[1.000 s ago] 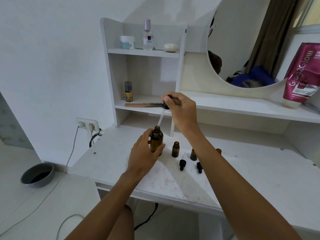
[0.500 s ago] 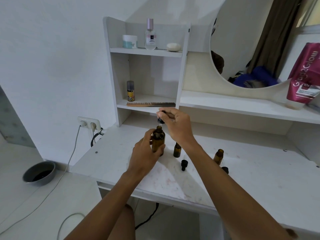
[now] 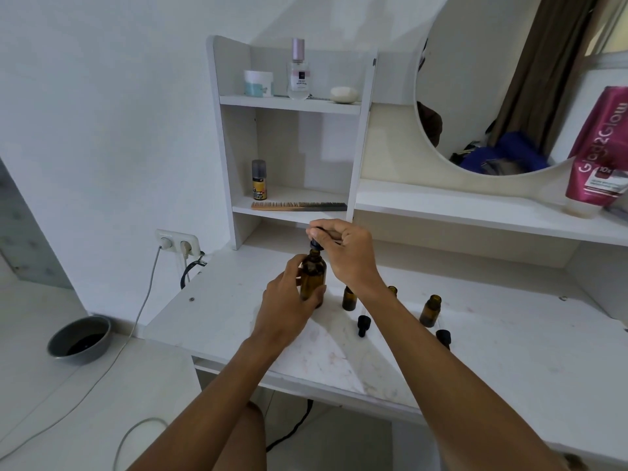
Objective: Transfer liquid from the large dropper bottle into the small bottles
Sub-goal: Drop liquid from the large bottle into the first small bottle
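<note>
The large amber dropper bottle [image 3: 313,278] stands upright on the white desk [image 3: 509,351], wrapped from the left by my left hand [image 3: 289,300]. My right hand [image 3: 343,251] pinches the black dropper cap [image 3: 316,244] just above the bottle's neck, its glass tube down inside the bottle. Three small amber bottles stand open to the right: one [image 3: 349,298] beside the big bottle, one [image 3: 392,290] mostly hidden behind my right forearm, one [image 3: 430,311] farther right. Two small black dropper caps [image 3: 362,325] [image 3: 443,337] lie on the desk in front of them.
A shelf unit [image 3: 292,103] behind holds a comb [image 3: 299,206], a spray can [image 3: 259,180], a perfume bottle [image 3: 298,71] and a jar. A round mirror [image 3: 492,96] and a pink pouch [image 3: 601,151] are at the right. A wall socket with cables [image 3: 176,244] and a grey bowl [image 3: 80,339] are at the left.
My right hand has lowered the dropper from well above the large bottle down into its neck. My left hand has kept hold of the bottle.
</note>
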